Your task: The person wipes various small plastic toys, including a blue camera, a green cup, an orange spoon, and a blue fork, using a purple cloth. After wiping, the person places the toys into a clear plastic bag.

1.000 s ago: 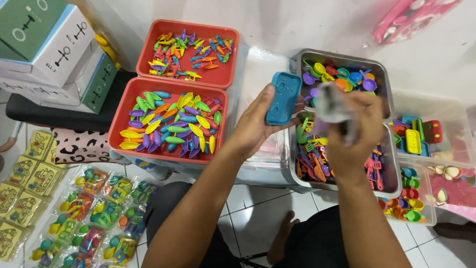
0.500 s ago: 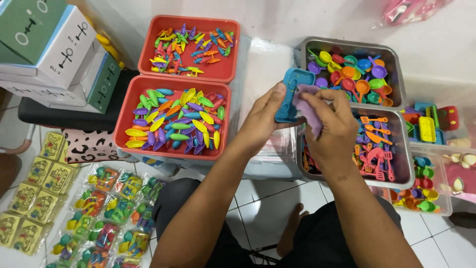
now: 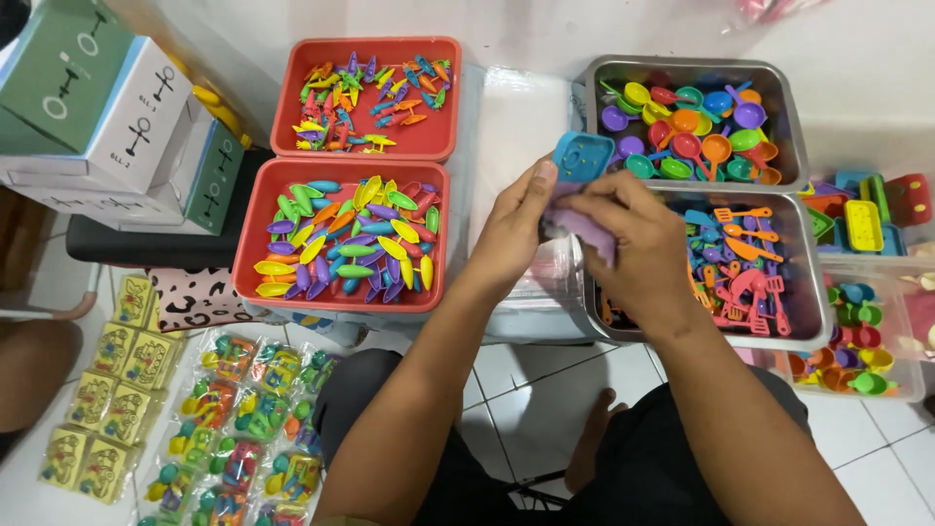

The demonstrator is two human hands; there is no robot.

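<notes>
Red trays (image 3: 292, 292) and metal tins (image 3: 794, 282) of bright toy pieces surround two hands: the left hand (image 3: 511, 234) pinches a blue toy tray (image 3: 582, 156), and the right hand (image 3: 638, 244) presses a purple piece (image 3: 582, 229) beneath it, likely fitting them together.

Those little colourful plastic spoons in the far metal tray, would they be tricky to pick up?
The small colourful plastic spoons look thin and light, so probably easy to lift. Heaped loosely in the metal tray, neighbours would likely shift or tangle. Their round bowls may rock.
</notes>
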